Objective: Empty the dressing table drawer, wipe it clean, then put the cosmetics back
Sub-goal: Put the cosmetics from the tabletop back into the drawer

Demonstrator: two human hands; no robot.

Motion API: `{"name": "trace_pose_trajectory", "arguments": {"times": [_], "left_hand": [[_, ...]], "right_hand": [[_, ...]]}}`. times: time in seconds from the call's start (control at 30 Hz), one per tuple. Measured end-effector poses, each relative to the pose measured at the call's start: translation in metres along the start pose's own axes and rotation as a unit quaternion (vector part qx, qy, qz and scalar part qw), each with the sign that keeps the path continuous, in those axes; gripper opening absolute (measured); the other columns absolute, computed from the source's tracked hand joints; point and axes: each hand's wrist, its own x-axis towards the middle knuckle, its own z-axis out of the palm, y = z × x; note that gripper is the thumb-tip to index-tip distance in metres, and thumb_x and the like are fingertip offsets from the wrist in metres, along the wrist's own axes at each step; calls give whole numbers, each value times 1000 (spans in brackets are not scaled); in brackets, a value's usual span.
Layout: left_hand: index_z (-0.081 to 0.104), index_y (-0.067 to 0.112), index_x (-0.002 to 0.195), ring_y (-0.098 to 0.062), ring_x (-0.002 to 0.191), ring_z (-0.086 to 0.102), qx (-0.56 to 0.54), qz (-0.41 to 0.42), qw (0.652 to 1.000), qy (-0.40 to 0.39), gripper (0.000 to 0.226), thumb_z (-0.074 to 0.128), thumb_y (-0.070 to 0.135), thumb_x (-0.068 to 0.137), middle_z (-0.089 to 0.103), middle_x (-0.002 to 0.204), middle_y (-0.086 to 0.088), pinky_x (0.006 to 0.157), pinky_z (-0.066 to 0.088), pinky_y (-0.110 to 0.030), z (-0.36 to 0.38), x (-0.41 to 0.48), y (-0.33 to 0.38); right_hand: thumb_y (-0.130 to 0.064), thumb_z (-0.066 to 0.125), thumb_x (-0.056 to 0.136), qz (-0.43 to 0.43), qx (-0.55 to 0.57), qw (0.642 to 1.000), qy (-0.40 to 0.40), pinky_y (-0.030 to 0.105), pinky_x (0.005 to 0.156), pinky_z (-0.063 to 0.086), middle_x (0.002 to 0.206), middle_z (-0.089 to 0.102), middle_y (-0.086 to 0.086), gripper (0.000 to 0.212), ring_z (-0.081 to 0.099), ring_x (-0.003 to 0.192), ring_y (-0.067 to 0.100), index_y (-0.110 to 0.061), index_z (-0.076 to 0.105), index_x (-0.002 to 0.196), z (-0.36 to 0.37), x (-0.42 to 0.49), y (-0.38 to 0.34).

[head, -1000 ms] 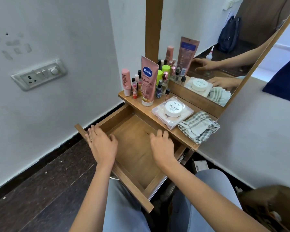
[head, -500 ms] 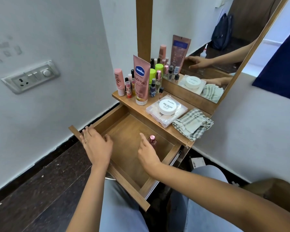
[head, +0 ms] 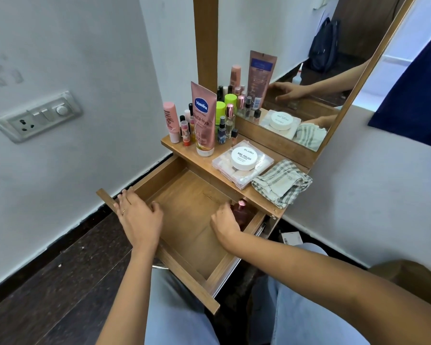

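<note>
A: Where is the last bottle (head: 241, 211) sitting?

B: In the far right corner of the drawer (head: 194, 220), upright, pink cap on top. I am holding my right hand (head: 225, 224) against it, fingers curling at its side. Whether they are gripping it, I cannot tell.

A: And the left hand (head: 137, 220)?

B: Lying loosely spread on the drawer's front left rim, steadying it. I am planning a straight lift, clear of the drawer's side wall, then onto the bench (head: 202, 163) behind the drawer, beside the cloth (head: 281, 183).

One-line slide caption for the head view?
Right hand holds a pink-capped bottle in the open drawer; left hand rests on its rim.
</note>
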Motion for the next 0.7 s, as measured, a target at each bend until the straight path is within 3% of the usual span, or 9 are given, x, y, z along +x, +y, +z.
{"name": "trace_pose_trajectory", "arguments": {"times": [0.1, 0.33, 0.5, 0.7], "left_hand": [[38, -7, 134, -34, 138, 30, 2, -1, 1000, -1, 60, 61, 14, 82, 41, 142, -24, 119, 11, -40, 0, 0, 0], [37, -7, 135, -33, 138, 30, 11, 0, 1000, -6, 61, 61, 14, 83, 41, 142, -24, 119, 11, -40, 0, 0, -1], [38, -9, 134, -34, 138, 31, 19, -1, 1000, -8, 62, 62, 14, 83, 41, 142, -25, 119, 12, -41, -1, 1, 0], [38, -8, 134, -34, 138, 31, 18, -4, 1000, -8, 62, 62, 15, 82, 41, 141, -25, 119, 13, -41, 0, 1, -1]], "right_hand": [[-8, 41, 98, 23, 70, 997, -8, 37, 97, 41, 122, 61, 7, 32, 56, 114, 27, -9, 55, 127, 1, -1, 5], [-8, 43, 96, 84, 140, 985, -53, 41, 98, 40, 122, 62, 12, 32, 55, 116, 30, -6, 57, 125, 3, 0, 11], [-10, 40, 98, 101, 186, 976, -47, 32, 94, 38, 121, 61, 12, 29, 52, 115, 26, -5, 58, 120, 7, 0, 20], [-16, 41, 99, 91, 135, 986, -31, 30, 98, 35, 126, 58, 9, 30, 41, 127, 27, -8, 58, 122, 9, -2, 21]]}}
